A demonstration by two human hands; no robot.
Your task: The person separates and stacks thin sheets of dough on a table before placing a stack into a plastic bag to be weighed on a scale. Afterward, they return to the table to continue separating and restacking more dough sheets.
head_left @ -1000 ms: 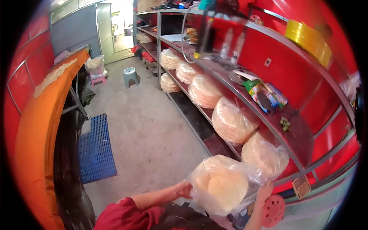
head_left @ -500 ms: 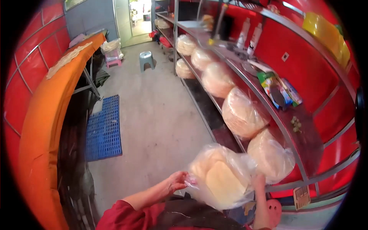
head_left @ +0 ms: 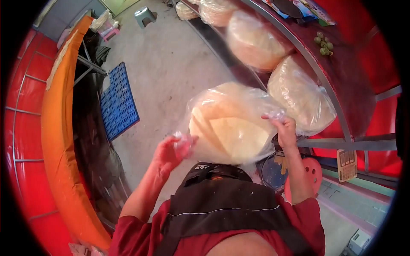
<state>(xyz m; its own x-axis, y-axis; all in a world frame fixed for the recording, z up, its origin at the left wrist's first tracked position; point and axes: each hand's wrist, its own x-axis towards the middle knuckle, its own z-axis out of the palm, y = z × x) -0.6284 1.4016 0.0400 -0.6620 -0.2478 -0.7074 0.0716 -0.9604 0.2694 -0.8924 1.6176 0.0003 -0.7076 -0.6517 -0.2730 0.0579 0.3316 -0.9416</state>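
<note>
A clear plastic bag (head_left: 232, 128) of round, thin flatbreads hangs in front of my body, between my hands. My left hand (head_left: 168, 151) is closed on a bunched corner of the bag at its left side. On the other side, my right hand (head_left: 284, 128) pinches the gathered plastic at the bag's right corner. Pale, folded flatbread shows through the plastic. Just beyond my right hand, another bag of flatbreads (head_left: 299, 96) sits on the lower shelf.
More bagged flatbreads (head_left: 256, 40) line the shelf rack to the right. Grapes (head_left: 323, 44) lie on its upper shelf. An orange-covered table (head_left: 60, 141) runs along the left. A blue plastic pallet (head_left: 119, 102) and a grey stool (head_left: 145, 17) are on the floor. A red stool (head_left: 314, 175) stands at right.
My view has tipped downward. Both hands have spread the bag corners wider, and the bag now hangs more squarely in front of my body, farther from the shelf.
</note>
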